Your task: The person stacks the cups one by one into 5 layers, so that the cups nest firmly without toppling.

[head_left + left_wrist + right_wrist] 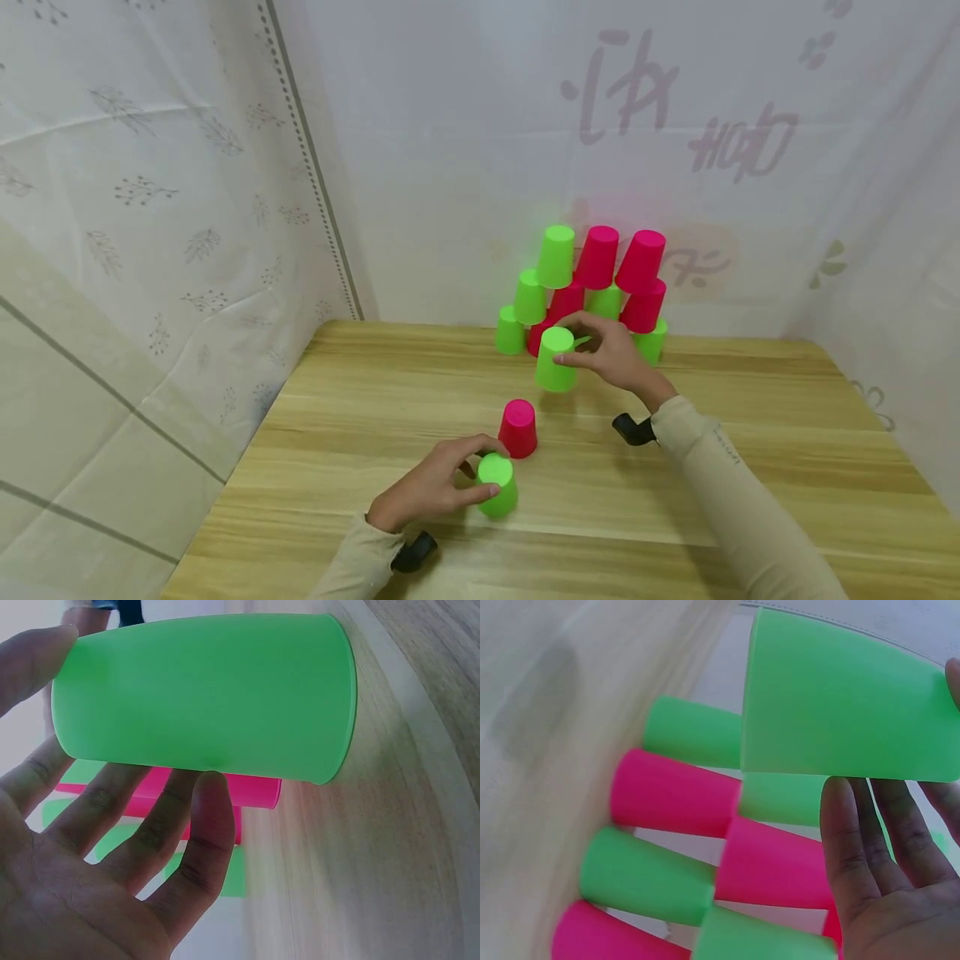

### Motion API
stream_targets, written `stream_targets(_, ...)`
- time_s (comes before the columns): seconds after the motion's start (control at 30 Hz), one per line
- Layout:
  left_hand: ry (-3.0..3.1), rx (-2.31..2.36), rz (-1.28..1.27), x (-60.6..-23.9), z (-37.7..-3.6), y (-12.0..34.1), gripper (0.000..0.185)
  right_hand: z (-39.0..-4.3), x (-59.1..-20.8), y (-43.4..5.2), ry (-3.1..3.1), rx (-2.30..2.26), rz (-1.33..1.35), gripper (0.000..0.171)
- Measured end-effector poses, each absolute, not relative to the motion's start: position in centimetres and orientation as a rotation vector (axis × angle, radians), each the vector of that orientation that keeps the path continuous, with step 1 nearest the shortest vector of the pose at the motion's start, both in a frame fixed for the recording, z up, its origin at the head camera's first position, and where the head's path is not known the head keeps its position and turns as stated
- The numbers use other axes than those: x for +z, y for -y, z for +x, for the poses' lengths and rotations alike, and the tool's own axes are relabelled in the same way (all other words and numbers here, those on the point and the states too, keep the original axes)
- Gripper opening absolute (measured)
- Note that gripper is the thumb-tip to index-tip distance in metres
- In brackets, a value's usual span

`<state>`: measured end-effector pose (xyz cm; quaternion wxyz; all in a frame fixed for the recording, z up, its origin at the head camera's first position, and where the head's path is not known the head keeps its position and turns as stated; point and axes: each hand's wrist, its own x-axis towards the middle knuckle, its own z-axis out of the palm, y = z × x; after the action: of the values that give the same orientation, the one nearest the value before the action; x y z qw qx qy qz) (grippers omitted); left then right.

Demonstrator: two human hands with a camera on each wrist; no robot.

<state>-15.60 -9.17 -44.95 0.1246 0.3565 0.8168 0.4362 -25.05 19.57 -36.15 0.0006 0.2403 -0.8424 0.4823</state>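
Head view — left hand [427, 492] fingers curl round a green cup [497, 484] on the worktop [750, 400]; right hand [611, 350] fingers clasp another green cup [556, 359] — raised before the cup pyramid [592, 287].

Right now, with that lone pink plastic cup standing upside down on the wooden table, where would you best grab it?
Take the upside-down pink plastic cup around its tapered side wall from above. Its closed base faces up and its front and right sides look open, while the left hand sits close at its front left.
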Motion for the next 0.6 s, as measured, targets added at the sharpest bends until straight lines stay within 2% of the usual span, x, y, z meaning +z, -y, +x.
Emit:
stream_targets(0.3, -2.398, 1.268, 1.043, -45.1, -15.5, 9.2, 0.035, -27.5, -34.3, -20.6, 2.633, 1.460, 0.739, 0.042)
stream_targets(0.6, -2.466, 1.253, 1.021, -44.9, -15.3, 9.3, 0.040, -29.0, -29.8, -21.2, 2.627, 1.308, 0.724, 0.043)
